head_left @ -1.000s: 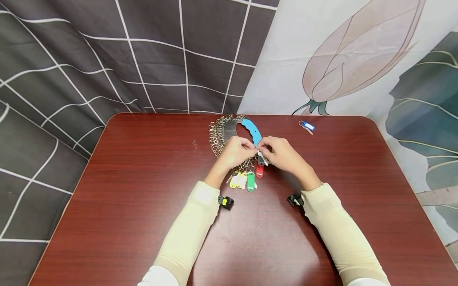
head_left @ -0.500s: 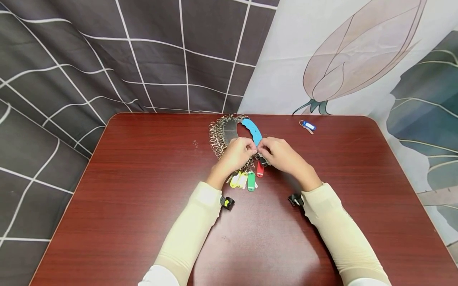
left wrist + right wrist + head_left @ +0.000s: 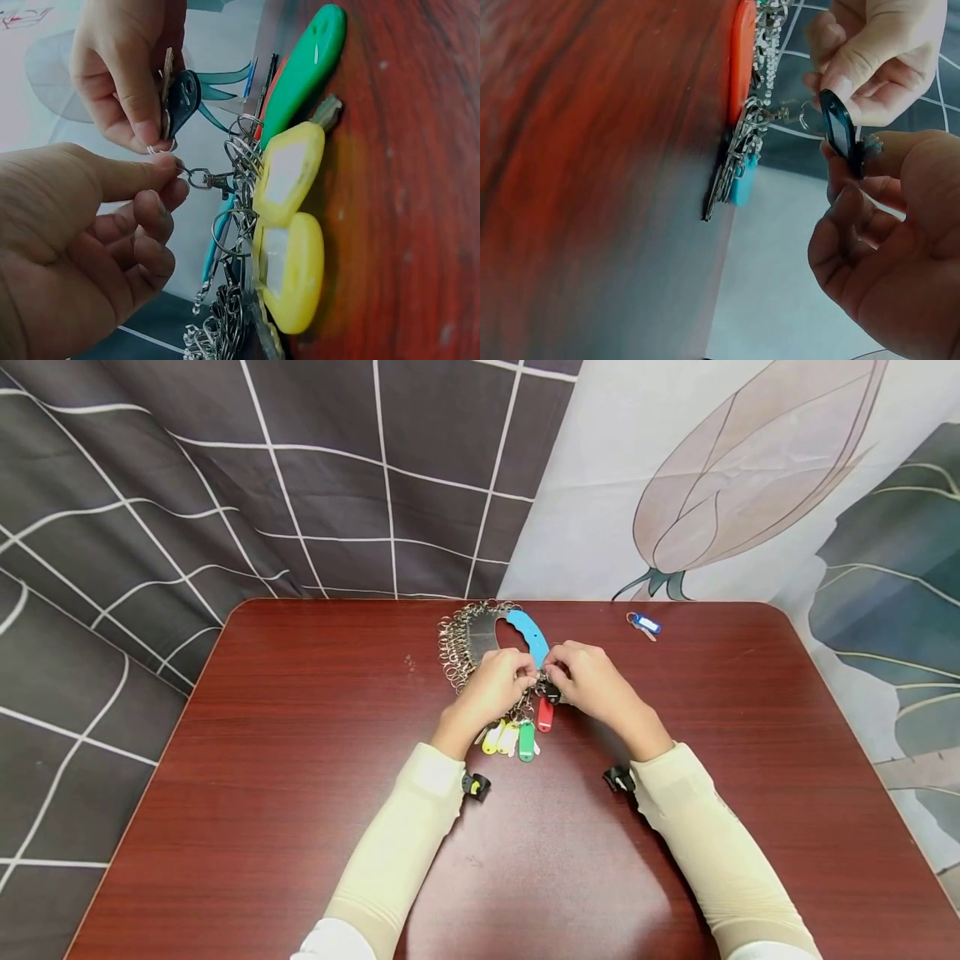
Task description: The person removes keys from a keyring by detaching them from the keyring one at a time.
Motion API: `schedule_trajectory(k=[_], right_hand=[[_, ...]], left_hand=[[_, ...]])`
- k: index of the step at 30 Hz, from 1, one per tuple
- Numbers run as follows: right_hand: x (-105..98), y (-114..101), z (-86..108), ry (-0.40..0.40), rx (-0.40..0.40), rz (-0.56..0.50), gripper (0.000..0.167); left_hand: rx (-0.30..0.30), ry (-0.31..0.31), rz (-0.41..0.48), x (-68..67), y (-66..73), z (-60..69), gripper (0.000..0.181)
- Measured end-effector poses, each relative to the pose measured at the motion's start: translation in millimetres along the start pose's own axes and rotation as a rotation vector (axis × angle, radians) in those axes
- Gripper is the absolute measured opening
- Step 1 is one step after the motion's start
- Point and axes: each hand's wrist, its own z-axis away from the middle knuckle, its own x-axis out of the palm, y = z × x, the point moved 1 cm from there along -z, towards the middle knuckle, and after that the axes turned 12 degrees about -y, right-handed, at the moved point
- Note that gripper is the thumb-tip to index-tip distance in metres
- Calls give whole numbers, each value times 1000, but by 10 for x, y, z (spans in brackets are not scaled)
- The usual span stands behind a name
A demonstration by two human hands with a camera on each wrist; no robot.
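Right hand (image 3: 588, 677) pinches ring (image 3: 161, 150); black tag (image 3: 185, 103) just beside grip.

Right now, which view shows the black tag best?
The right wrist view: the black tag looks large there and its pale label shows. The left wrist view shows it beside a key, but no label. The head view shows it only small, by the right hand.

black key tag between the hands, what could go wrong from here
The black key tag and its key could drop if the right hand loses its fingertip grip on their thin ring.

The clasp at the left hand lies close against crowded metal rings, so it might snag on them.
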Motion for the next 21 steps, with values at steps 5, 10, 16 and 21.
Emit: schedule_trajectory(k=[5,10,16,21], right_hand=[[10,27,-13,-20,-23,-22,10],[10,31,-14,-21,-55,-31,9],[8,22,-6,-25,-72,-36,8],[11,19,-11,-5,-76,-20,7]], left_hand=[[-27,17,46,15,-18,-19,10],[-78,46,81,26,-11,-29,15],[-82,77,101,45,-28,-31,15],[5,105,97,46,-53,-19,9]])
